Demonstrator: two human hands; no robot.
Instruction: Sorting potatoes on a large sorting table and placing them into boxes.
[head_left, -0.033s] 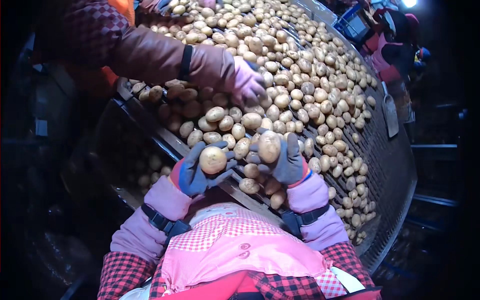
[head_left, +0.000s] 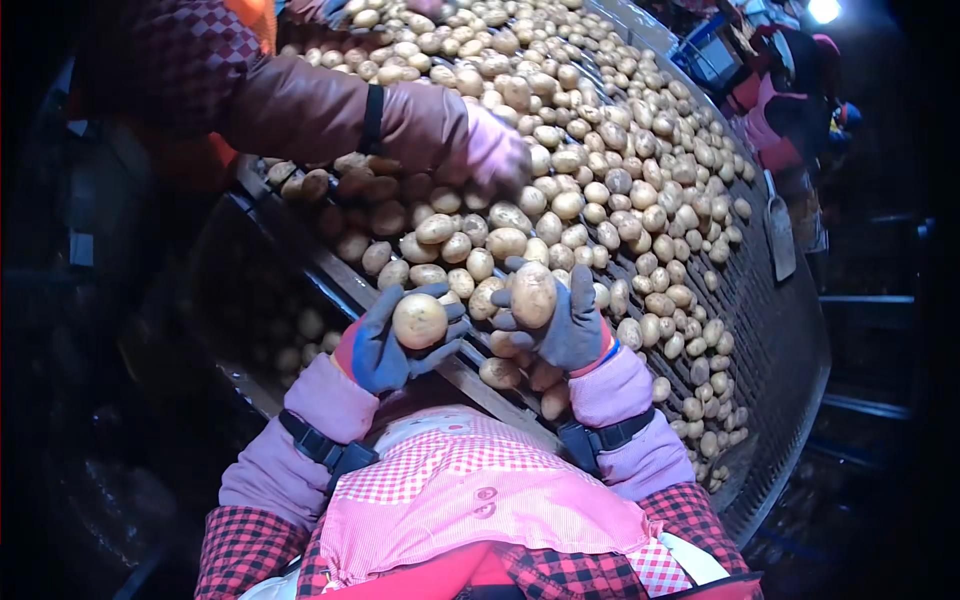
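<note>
In my gloved left hand (head_left: 378, 352) lies a round, pale potato (head_left: 420, 321), palm up, with the fingers curved around it. A larger oval potato (head_left: 533, 295) stands upright in the grip of my right hand (head_left: 576, 332), between thumb and fingers. Both hands wear grey-blue gloves and hover over the near edge of the slatted sorting table (head_left: 745, 290). Under and beside my right hand sit several loose potatoes (head_left: 499, 373). The broad heap of potatoes (head_left: 620, 180) spreads beyond my hands.
At the left, a co-worker's arm (head_left: 310, 110) reaches across the heap, its pink-gloved hand (head_left: 497, 150) among the potatoes. A metal rail (head_left: 335, 275) edges the table. A scoop-like tool (head_left: 780, 235) rests on the right side. Other people (head_left: 780, 110) stand at the far right.
My right hand has shifted slightly left with its potato, and the left-hand potato has moved slightly left. The co-worker's pink-gloved hand has moved and is now blurred.
</note>
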